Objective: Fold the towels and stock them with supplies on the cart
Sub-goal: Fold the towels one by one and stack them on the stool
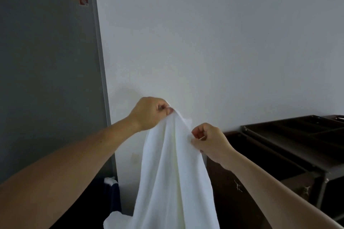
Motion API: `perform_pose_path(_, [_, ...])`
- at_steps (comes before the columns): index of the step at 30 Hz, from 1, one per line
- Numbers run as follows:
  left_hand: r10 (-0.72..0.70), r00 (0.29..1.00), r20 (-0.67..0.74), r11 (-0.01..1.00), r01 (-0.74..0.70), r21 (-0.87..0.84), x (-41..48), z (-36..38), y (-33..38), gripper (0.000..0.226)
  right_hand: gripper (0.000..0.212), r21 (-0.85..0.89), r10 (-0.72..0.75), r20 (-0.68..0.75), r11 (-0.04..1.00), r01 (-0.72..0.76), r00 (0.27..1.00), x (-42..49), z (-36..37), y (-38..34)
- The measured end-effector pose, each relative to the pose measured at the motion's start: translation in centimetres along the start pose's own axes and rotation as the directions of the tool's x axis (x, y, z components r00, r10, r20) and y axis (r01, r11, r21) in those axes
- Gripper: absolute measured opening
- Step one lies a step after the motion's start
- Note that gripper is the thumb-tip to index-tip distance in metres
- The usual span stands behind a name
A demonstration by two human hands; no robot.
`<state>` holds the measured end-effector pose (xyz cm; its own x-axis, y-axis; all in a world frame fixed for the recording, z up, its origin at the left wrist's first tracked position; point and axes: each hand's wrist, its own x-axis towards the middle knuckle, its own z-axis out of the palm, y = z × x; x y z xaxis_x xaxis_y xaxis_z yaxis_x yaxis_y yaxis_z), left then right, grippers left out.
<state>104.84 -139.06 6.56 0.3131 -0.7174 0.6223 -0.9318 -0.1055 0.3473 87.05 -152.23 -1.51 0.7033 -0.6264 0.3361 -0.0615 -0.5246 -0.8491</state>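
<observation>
Pale wall [204,42] behind: left hand [149,113] and right hand [210,141] pinch the white terry towel [173,173] with curled fingers; its length hangs straight down, dark slatted cart [290,141] rightward.

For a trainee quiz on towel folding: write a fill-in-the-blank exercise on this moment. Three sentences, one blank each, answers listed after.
1. The left grip and the right grip both pinch a ____ towel that hangs down below them.
2. The ____ grip is held higher than the other.
3. The dark cart stands to the ____ of the towel.
Missing words: white; left; right.
</observation>
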Motion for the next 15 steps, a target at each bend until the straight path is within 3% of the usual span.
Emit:
perform_pose_path(3, [-0.042, 0.988, -0.146, 0.996, 0.053, 0.069, 1.4, -0.6, -0.5, 0.025, 0.016, -0.115, 0.006, 0.064, 0.993, 0.001, 0.998, -0.8, 1.0, 0.7])
perform_pose_path(6, [-0.113, 0.972, -0.208, 0.988, 0.132, 0.082, 2.5, -0.8, -1.0, 0.030, 0.017, -0.263, -0.129, 0.121, 0.952, 0.157, 0.984, -2.1, 2.3, 1.5])
perform_pose_path(8, [-0.182, 0.953, -0.243, 0.980, 0.196, 0.035, 2.8, -0.9, -1.7, 0.031, 0.019, -0.289, -0.175, 0.258, 0.924, 0.249, 0.950, -3.3, 3.2, 2.5])
perform_pose_path(10, [-0.215, 0.937, -0.274, 0.975, 0.222, -0.004, 2.7, -0.7, -2.2, 0.030, 0.024, -0.304, -0.123, 0.368, 0.921, 0.244, 0.922, -4.0, 4.1, 3.6])
perform_pose_path(13, [-0.211, 0.933, -0.291, 0.975, 0.220, -0.002, 2.4, -0.4, -2.5, 0.030, 0.030, -0.268, 0.032, 0.417, 0.959, 0.089, 0.908, -4.0, 4.2, 4.6])
perform_pose_path(15, [-0.224, 0.930, -0.293, 0.971, 0.237, 0.010, 2.2, -0.6, -2.9, 0.032, 0.025, -0.295, 0.157, 0.507, 0.955, 0.000, 0.847, -4.0, 4.0, 5.3])
